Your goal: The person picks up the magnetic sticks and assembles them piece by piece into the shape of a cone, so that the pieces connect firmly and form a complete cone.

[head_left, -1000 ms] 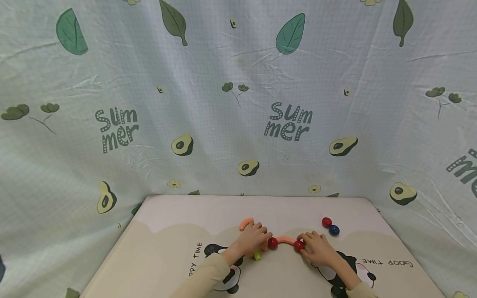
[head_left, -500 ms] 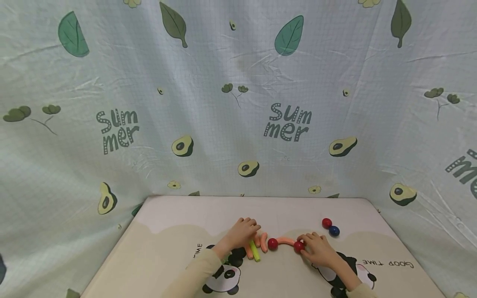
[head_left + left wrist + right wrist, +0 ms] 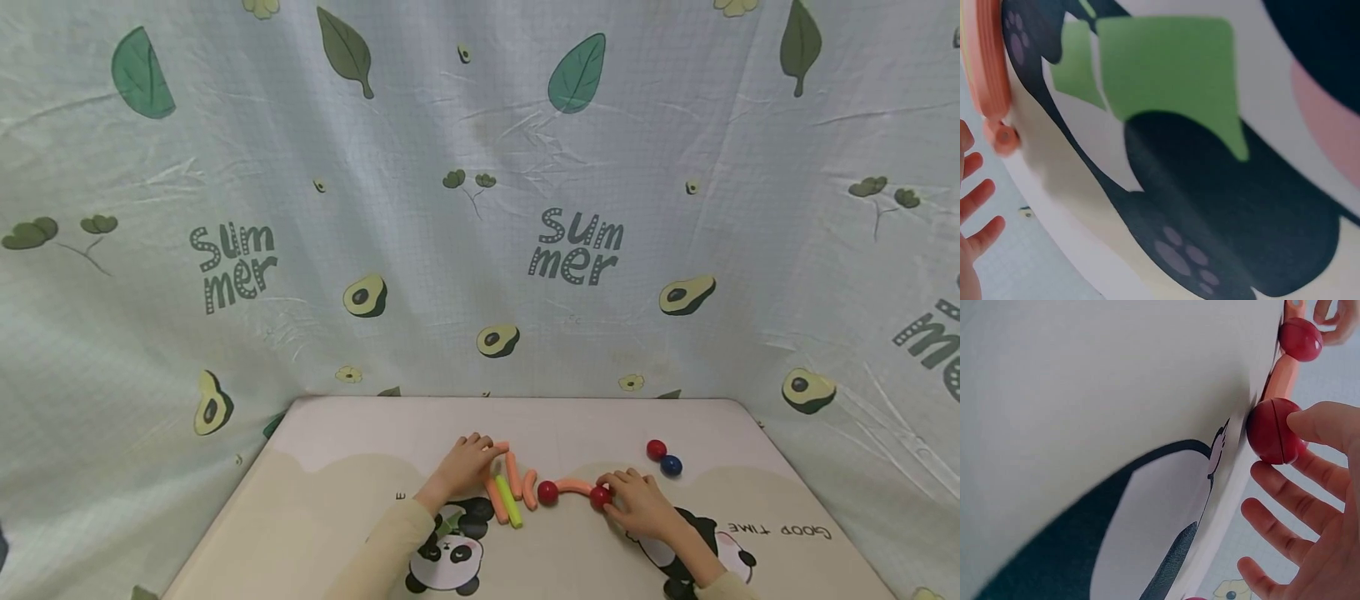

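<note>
Pale cloth [image 3: 420,125] printed with avocados is hung behind a beige panda-print tabletop [image 3: 315,517]. Landmark: curved orange rod [image 3: 575,485], set between two glossy red balls [image 3: 548,492]. Its right-hand ball [image 3: 600,497] is pinched by the right hand [image 3: 637,502], presumably against rolling. Left of the landmark, a straight lime-green rod [image 3: 509,502] and smooth orange rods [image 3: 513,476] are grouped, apparently for easy reach; whether the farthest is gripped by the left hand [image 3: 465,464] cannot be told.
</note>
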### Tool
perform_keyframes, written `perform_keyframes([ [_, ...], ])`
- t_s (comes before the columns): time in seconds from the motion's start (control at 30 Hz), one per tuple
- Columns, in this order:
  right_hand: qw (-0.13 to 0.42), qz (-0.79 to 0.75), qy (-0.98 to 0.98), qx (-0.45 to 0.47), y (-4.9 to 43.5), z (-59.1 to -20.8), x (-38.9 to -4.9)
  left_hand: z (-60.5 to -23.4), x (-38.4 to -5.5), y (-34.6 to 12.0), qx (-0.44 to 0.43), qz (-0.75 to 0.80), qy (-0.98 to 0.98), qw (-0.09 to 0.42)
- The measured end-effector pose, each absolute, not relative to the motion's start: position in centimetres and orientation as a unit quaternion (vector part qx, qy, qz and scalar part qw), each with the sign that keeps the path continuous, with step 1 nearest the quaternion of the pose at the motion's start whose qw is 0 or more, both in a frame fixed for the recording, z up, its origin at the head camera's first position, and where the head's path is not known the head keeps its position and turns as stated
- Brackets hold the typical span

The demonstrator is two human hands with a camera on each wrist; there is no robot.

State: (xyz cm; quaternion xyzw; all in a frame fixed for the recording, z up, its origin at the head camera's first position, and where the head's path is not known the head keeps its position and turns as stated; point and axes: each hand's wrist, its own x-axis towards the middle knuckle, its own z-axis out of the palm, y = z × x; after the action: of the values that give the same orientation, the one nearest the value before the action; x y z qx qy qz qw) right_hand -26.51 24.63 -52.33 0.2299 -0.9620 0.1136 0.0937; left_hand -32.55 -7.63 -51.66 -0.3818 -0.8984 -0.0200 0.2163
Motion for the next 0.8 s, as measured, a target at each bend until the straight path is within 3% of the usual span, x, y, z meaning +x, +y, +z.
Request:
perform_keyframes([
  [0.47, 0.093, 0.116, -0.964, 0.222, 24.5, -52.7, -26.6, -51.9, -32.7, -8.5, -0.346, -0.021, -0.927, 0.143],
  [0.8, 0.095, 0.112, -0.964, 0.220, 24.5, -52.5, -26.6, -51.9, -32.5, -8.9, -0.372, 0.013, -0.911, 0.177],
])
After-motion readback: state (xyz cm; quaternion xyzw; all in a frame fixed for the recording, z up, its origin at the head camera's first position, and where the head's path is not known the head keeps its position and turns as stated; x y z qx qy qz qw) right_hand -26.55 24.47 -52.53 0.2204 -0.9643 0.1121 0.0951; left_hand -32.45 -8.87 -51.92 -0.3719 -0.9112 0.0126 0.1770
